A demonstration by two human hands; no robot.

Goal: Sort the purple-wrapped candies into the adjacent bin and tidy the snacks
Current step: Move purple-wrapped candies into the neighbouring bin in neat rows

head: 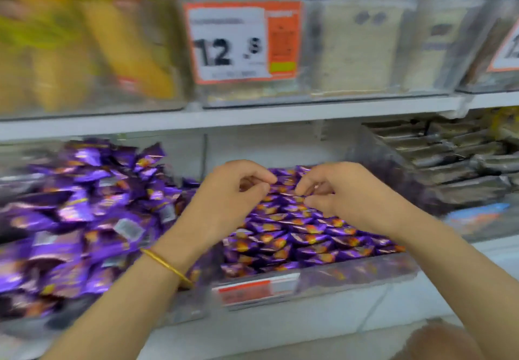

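Shelf bin (351, 272) of purple candies (303, 236); L hand (227, 199), R hand (348, 199) close above, fingers curled, grip unclear.

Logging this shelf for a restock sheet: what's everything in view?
left-bin candies: many, purple, loose heap lower left
centre-bin candies: many, purple, neat rows, lower centre
dark packets: many, grey-brown, stacked lower right
yellow packets: several, yellow, upper left, blurred
pale packets: several, cream, upper centre
price tags: two, orange-white, upper bin fronts
bin label: one, orange-white, centre bin front
bracelet: one, gold, left wrist
left hand: one, fingers curled, over centre bin
right hand: one, fingers curled, over centre bin
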